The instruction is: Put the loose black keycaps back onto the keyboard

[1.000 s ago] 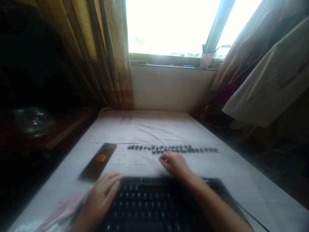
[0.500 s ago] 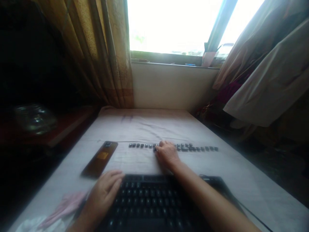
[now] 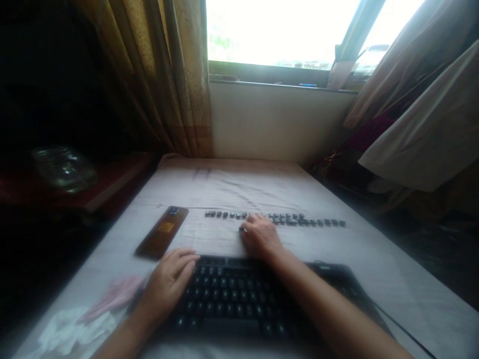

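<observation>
A black keyboard [image 3: 224, 326] lies in front of me, its upper middle blurred and partly behind my right forearm. My left hand [image 3: 168, 281] rests over its upper left corner, fingers stretched out and lying along the edge. Beyond the keyboard, small dark keycaps [image 3: 224, 215] stand in two staggered rows on the pale cloth. My right hand [image 3: 261, 234] is at the near side of these rows, fingers bent together. A small dark keycap [image 3: 241, 229] shows at its thumb and fingertips. The hand hides part of the rows.
A brown phone [image 3: 162, 233] lies face down left of the keycaps. Pink cloth [image 3: 116, 296] and crumpled white material [image 3: 75, 329] lie by my left forearm. The keyboard's cable [image 3: 404, 331] runs off right. A glass jar [image 3: 65, 169] stands on a red surface at left.
My view has tipped, so everything sits higher and slightly right. My right hand has drawn a little nearer to me from the rows, a keycap at its fingertips. My left hand stays on the keyboard.
</observation>
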Motion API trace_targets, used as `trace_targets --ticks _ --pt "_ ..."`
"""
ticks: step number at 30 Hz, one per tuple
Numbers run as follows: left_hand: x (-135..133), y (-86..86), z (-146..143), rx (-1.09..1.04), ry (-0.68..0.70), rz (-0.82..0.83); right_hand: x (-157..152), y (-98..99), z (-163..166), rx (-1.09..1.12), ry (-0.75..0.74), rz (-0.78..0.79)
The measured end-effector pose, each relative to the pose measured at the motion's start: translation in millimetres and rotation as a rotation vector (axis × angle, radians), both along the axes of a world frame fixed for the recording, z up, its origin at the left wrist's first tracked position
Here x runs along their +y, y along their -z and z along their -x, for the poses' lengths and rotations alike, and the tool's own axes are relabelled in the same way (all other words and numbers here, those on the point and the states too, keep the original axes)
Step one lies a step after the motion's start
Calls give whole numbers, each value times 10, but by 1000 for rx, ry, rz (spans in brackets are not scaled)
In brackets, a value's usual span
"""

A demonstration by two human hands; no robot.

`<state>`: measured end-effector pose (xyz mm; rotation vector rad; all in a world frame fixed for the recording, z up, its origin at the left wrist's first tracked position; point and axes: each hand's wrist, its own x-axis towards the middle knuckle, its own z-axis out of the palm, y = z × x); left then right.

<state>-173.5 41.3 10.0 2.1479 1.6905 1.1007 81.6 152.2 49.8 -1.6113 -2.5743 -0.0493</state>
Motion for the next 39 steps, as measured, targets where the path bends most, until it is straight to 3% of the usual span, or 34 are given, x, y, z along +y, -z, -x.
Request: trace_targets --ticks 14,20,29,39 --pt "1 -2 -17 5 10 -23 -6 106 3 111 101 115" --pt "-2 -13 -14 7 12 -19 -63 33 -22 205 111 151" --pt "-5 7 -30 12 5 -21 -564 -219 -57 485 -38 339" --pt "-61 -68 -32 102 52 -89 -757 -31 60 541 -157 334"
